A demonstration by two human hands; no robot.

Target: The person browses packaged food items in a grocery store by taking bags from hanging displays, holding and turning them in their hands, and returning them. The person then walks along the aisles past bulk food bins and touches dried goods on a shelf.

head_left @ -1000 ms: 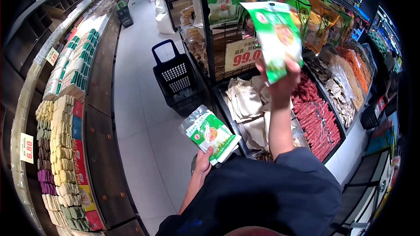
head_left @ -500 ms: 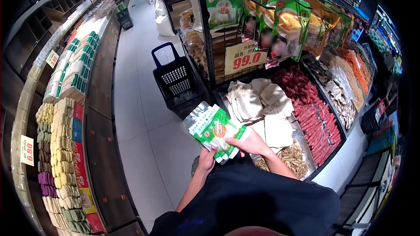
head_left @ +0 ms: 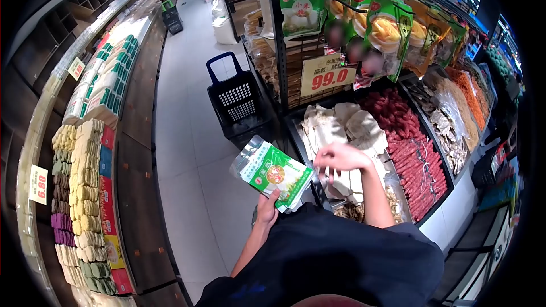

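My left hand (head_left: 267,209) grips a small stack of green-and-white food packets (head_left: 277,174) by the lower edge, thumb on top. The packets lie fanned, with the clear plastic edges of others showing at the upper left. My right hand (head_left: 345,158) is off the stack, just right of it, fingers loosely bent and apart with nothing seen in them. Below that hand lie flat pale dried sheets (head_left: 324,131) in a display bin.
A black shopping basket (head_left: 236,99) with a raised handle stands on the aisle floor ahead. Similar green packets (head_left: 301,11) hang on the rack above a 99.0 price sign (head_left: 328,77). Red sausages (head_left: 418,173) fill the bin at right; noodle bundles (head_left: 85,204) line the left shelf.
My right hand has let go of the packets and moved up and right. My left hand still holds them. The view has shifted slightly.
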